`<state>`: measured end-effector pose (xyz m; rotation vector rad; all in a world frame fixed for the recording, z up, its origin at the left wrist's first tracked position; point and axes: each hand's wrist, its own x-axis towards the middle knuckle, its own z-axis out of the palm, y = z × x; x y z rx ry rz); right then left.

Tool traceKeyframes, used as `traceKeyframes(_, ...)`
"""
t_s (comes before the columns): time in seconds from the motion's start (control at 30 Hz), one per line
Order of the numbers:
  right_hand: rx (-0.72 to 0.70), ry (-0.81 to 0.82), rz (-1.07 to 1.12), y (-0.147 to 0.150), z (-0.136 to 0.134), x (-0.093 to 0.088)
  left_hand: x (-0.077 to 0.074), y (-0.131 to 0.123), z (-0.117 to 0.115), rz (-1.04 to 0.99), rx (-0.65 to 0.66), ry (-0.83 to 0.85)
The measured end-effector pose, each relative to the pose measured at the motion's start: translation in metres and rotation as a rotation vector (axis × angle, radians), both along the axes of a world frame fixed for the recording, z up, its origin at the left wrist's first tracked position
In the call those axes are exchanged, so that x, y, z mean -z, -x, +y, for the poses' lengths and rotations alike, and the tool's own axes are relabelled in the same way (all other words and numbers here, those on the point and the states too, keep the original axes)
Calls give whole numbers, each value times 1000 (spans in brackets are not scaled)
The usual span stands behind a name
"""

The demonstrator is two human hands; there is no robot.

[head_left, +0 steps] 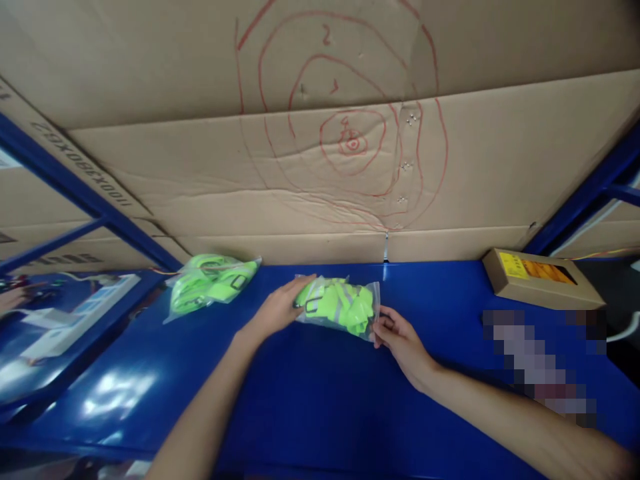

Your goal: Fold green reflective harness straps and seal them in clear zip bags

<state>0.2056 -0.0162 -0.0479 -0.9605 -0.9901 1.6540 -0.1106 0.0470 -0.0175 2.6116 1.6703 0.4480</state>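
A clear plastic bag (340,303) with a folded neon-yellow reflective strap-like item and a dark buckle lies on the blue shelf in front of me. My left hand (280,307) rests over its left end, fingers curved around that edge. At the other end, my right hand (400,340) pinches the bag's right edge between thumb and fingers. Further left lies a second clear bag (213,283) holding similar bright green straps with a dark buckle; neither hand touches it.
Cardboard with red hand-drawn rings (350,143) stands behind the blue shelf (320,413). An open-windowed cardboard box (545,277) with a yellow label sits at the back right. Blue metal posts (145,233) flank the shelf. At far left are a white power strip (85,317) and another person's hand (15,300).
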Motion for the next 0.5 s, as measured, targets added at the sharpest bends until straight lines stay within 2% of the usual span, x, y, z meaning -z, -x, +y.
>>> traceKeyframes(0.1, -62, 14, -18, -1, 0, -3, -3, 32, 9, 10, -193, -46)
traceKeyframes(0.17, -104, 9, -39, 0, -1, -4, -9, 44, 9, 11, -363, -118)
traceKeyframes(0.23, -133, 0, -53, 1, -3, -5, -20, 38, 2, 18, -489, -191)
traceKeyframes(0.27, -142, -6, -57, 2, -4, -4, -26, 28, -5, 7, -499, -221)
traceKeyframes(0.3, -150, -12, -61, 3, -5, -4, -31, 13, -13, -4, -475, -238)
traceKeyframes(0.33, -158, -19, -63, 3, -6, -3, -35, -6, -24, -59, -392, -255)
traceKeyframes(0.4, -178, -37, -62, 5, -8, -2, -38, -51, -50, -192, -113, -148)
traceKeyframes(0.47, -201, -62, -58, 6, -10, 0, -32, -94, -75, -234, 88, -60)
traceKeyframes(0.5, -209, -75, -56, 6, -10, 0, -26, -111, -85, -218, 132, -87)
